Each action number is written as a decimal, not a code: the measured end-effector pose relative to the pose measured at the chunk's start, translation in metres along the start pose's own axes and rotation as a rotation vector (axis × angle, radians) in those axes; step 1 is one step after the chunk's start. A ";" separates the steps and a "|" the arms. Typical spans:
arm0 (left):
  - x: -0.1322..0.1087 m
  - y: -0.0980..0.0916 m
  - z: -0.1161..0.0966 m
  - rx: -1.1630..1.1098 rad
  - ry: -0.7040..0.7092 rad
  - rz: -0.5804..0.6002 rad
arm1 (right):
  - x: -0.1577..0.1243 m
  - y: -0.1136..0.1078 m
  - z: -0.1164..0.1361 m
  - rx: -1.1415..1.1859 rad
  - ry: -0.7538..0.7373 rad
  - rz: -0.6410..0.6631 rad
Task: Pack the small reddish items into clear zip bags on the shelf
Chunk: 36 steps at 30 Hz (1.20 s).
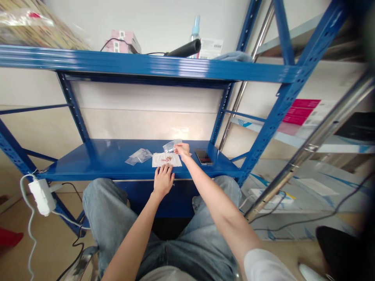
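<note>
From where I watch, my right grip (182,149) is pinched closed on the edge of a small bag (169,147), clear, thin and shiny, held just above the far side of a white sheet. My left grip (163,180) is palm down, fingers loosely spread, fingertips at the near edge of that white sheet (157,160); I cannot tell whether they hold anything. Small reddish-brown bits (168,159) lie on it. More clear bags (139,155) overlap to the left on the blue shelf (96,162); a dark phone (203,157) lies to the right.
</note>
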<state>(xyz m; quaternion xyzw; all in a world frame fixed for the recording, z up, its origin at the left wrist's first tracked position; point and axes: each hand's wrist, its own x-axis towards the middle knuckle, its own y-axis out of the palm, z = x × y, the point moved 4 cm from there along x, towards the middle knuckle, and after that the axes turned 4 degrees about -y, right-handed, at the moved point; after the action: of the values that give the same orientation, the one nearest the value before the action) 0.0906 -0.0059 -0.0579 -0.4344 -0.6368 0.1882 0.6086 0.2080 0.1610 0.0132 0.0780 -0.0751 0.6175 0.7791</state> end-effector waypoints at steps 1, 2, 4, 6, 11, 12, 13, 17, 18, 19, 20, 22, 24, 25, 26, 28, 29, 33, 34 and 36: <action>0.000 0.000 0.000 -0.002 0.000 0.002 | 0.003 0.002 0.003 -0.049 -0.019 0.025; 0.000 0.000 0.001 -0.005 0.000 0.005 | 0.007 0.004 0.005 -0.098 -0.038 0.053; 0.001 0.000 0.001 -0.016 0.003 0.018 | 0.011 0.008 0.011 -0.194 -0.078 0.113; 0.001 0.000 0.002 -0.033 0.004 0.038 | 0.013 0.013 0.015 -0.284 -0.120 0.166; -0.001 0.004 0.002 -0.069 0.003 0.063 | 0.008 0.025 0.024 -0.491 -0.256 0.285; -0.002 0.004 0.002 -0.075 0.002 0.066 | 0.006 0.027 0.025 -0.527 -0.292 0.311; -0.001 0.005 0.002 -0.083 0.001 0.069 | 0.003 0.030 0.027 -0.560 -0.329 0.336; 0.009 -0.001 0.009 -0.167 -0.022 0.044 | -0.004 0.040 0.030 -0.671 -0.474 0.419; 0.015 -0.005 0.014 -0.205 -0.041 0.018 | -0.005 0.042 0.030 -0.691 -0.503 0.436; 0.022 -0.008 0.020 -0.250 -0.068 -0.012 | -0.005 0.044 0.030 -0.707 -0.526 0.453; 0.031 -0.011 0.027 -0.304 -0.099 -0.043 | -0.003 0.046 0.029 -0.718 -0.543 0.469; 0.051 -0.012 0.044 -0.434 -0.181 -0.090 | 0.001 0.048 0.028 -0.727 -0.559 0.496; 0.070 -0.006 0.062 -0.582 -0.251 -0.116 | 0.006 0.048 0.026 -0.726 -0.557 0.509; 0.079 0.000 0.070 -0.644 -0.275 -0.112 | 0.009 0.048 0.025 -0.725 -0.550 0.510; 0.086 0.007 0.076 -0.694 -0.295 -0.091 | 0.011 0.048 0.024 -0.726 -0.543 0.508; 0.094 0.021 0.084 -0.744 -0.323 -0.037 | 0.014 0.046 0.022 -0.729 -0.529 0.499; 0.096 0.026 0.086 -0.752 -0.330 -0.015 | 0.014 0.045 0.021 -0.729 -0.523 0.492; 0.094 0.038 0.087 -0.731 -0.318 0.052 | 0.013 0.041 0.021 -0.713 -0.492 0.469; 0.092 0.039 0.086 -0.705 -0.311 0.077 | 0.011 0.040 0.022 -0.704 -0.483 0.467; 0.090 0.040 0.084 -0.642 -0.299 0.118 | 0.009 0.039 0.024 -0.680 -0.463 0.464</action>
<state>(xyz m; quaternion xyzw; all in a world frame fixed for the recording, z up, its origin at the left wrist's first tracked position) 0.0350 0.1102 -0.0494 -0.6069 -0.7194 0.0748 0.3294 0.1714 0.1734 0.0394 -0.0647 -0.4603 0.6819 0.5647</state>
